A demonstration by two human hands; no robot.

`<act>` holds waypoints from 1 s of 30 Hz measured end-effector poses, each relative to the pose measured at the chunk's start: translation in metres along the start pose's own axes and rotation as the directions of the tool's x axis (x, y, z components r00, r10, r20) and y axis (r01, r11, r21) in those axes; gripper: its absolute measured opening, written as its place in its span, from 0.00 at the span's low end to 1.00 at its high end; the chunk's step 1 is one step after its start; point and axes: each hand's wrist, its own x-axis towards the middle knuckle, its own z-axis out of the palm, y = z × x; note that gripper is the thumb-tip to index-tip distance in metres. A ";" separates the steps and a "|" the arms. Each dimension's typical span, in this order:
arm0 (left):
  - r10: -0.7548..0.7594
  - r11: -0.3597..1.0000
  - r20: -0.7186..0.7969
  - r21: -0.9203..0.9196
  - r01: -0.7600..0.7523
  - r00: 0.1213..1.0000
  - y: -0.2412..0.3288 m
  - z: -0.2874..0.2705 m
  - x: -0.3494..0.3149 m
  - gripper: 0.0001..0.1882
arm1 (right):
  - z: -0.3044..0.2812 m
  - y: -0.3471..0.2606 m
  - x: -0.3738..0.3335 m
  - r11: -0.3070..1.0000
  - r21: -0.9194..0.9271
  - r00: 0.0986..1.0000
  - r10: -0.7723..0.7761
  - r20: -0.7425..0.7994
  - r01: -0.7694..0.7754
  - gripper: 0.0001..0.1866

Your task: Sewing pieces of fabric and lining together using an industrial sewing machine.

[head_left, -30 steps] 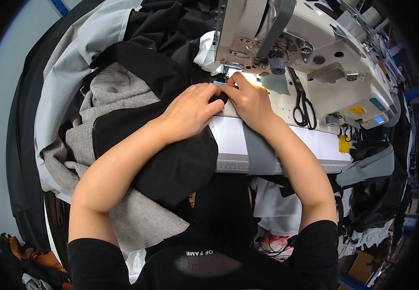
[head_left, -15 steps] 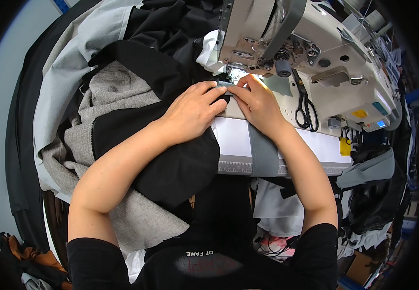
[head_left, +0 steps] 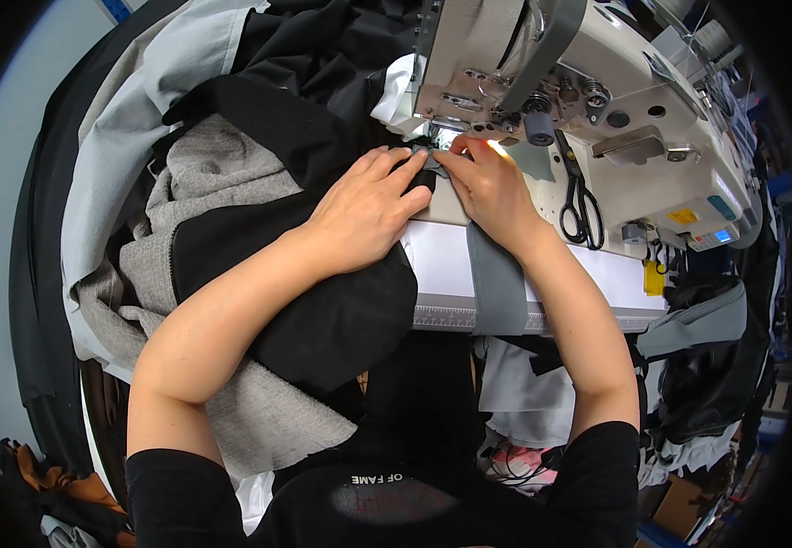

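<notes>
A white sewing machine [head_left: 483, 105] stands ahead of me, its lit needle area just past my fingertips. My left hand [head_left: 369, 205] lies on black fabric [head_left: 323, 310], fingers stretched forward and thumb apart, the fingertips pressing down beside the needle. With thumb and fingers closed, my right hand [head_left: 487, 187] pinches a grey fabric strip [head_left: 496, 283] close to the presser foot. That strip passes under my right hand and hangs over the table's front edge. The seam itself is hidden by my fingers.
Black scissors [head_left: 580, 201] lie to the right of my right hand. A ruler strip [head_left: 455, 317] runs along the table's front edge. Grey knit fabric [head_left: 218, 173] and pale grey cloth [head_left: 126, 173] are heaped on the left. Further grey strips [head_left: 697, 320] hang at right.
The grey strip between my fingertips has shifted slightly toward the needle. My left index finger has stretched forward onto it, and my right fingertips have moved a little.
</notes>
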 end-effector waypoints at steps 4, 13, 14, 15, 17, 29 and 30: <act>-0.023 1.000 0.009 -0.005 0.024 1.000 0.000 0.000 -0.001 0.11 | -0.009 -0.002 -0.004 0.991 0.089 0.993 0.092 0.079 -0.099 0.16; -0.023 1.000 0.008 -0.013 0.023 1.000 -0.002 0.004 -0.002 0.12 | -0.008 0.036 -0.008 0.996 -0.028 0.988 0.089 0.129 -0.086 0.24; -0.029 0.999 -0.004 -0.013 0.029 1.000 -0.001 0.004 -0.003 0.13 | -0.009 0.035 -0.008 0.996 -0.065 0.991 0.072 0.116 -0.065 0.25; -0.028 1.000 0.001 -0.012 0.028 1.000 -0.001 0.004 -0.003 0.13 | -0.008 0.033 -0.008 0.994 -0.101 0.993 0.056 0.105 -0.045 0.25; -0.029 0.999 -0.003 -0.026 0.029 1.000 0.000 0.002 -0.001 0.12 | -0.008 0.034 -0.010 0.994 -0.089 0.993 0.072 0.091 -0.064 0.24; 0.052 0.998 -0.020 -0.037 -0.053 0.998 -0.007 0.006 0.004 0.09 | -0.025 0.024 -0.024 0.972 0.033 0.971 0.232 0.065 -0.234 0.21; 0.051 0.998 -0.020 -0.037 -0.052 0.999 -0.007 0.006 0.005 0.09 | -0.024 0.033 -0.032 0.950 0.170 0.963 0.268 -0.013 -0.262 0.18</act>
